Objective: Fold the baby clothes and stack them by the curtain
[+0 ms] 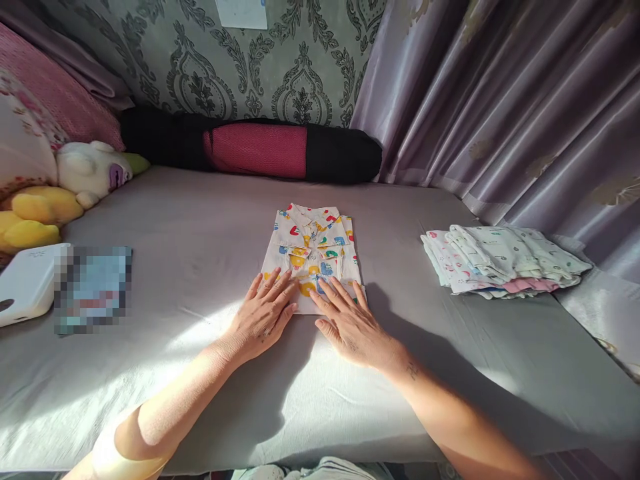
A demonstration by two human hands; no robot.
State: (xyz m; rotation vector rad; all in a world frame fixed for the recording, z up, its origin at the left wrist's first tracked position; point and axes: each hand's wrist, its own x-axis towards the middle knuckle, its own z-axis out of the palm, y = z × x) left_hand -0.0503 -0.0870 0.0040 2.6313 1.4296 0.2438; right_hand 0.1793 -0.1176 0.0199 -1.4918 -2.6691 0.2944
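A folded white shirt (315, 243) with a collar, chest flaps and a bright multicoloured print lies flat on the grey bed sheet (200, 220). Its collar points away from me. My left hand (267, 310) rests palm down on the shirt's near left corner, fingers stretched out. On the near right part lies my right hand (345, 320), also flat, with its fingers spread. Neither hand grips the cloth. The shirt's near corners are partly hidden under my hands.
Folded printed clothes (505, 260) are stacked at the right. To the left are a white box-like object (33, 283), a blurred flat item (95, 287) and plush toys (90, 170). A black and red bolster (255, 148) lies along the wall; curtains (475, 100) hang at the right.
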